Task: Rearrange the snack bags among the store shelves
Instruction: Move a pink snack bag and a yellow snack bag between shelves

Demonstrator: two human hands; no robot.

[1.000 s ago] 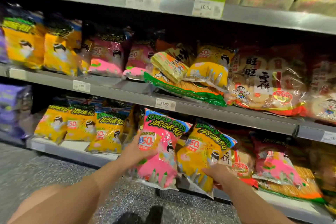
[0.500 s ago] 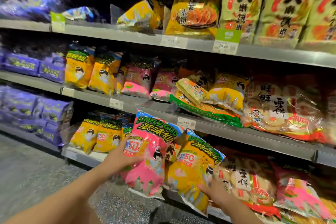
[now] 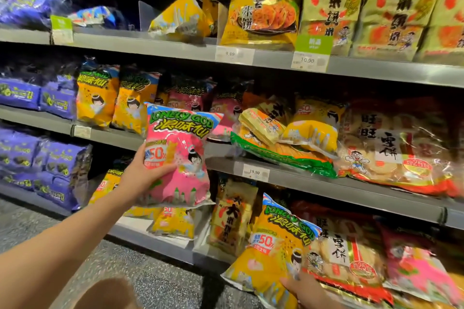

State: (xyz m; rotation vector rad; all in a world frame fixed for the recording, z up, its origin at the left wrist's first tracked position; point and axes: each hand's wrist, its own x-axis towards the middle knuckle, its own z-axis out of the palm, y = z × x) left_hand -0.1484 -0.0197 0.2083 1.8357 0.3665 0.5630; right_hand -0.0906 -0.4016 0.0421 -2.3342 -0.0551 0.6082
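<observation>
My left hand [image 3: 144,173] grips a pink "Lonely God" snack bag [image 3: 180,155] by its left edge and holds it upright in front of the middle shelf [image 3: 351,183]. Lower right, my right hand [image 3: 301,291] holds a yellow "Lonely God" bag [image 3: 273,256] from underneath, tilted, in front of the bottom shelf. Behind the pink bag, matching pink bags [image 3: 221,108] and yellow bags [image 3: 98,98] stand on the middle shelf.
Purple bags [image 3: 22,93] fill the left of the middle and lower shelves. Large rice cracker packs [image 3: 394,148] and a green-edged pack [image 3: 283,153] lie on the middle shelf's right. The top shelf [image 3: 175,45] holds tall yellow packs. Speckled floor [image 3: 155,278] lies below.
My left hand has lifted the pink bag from bottom-shelf height to the middle shelf. The two bags have separated; the yellow bag stays low in my right hand. The view has tilted upward.
</observation>
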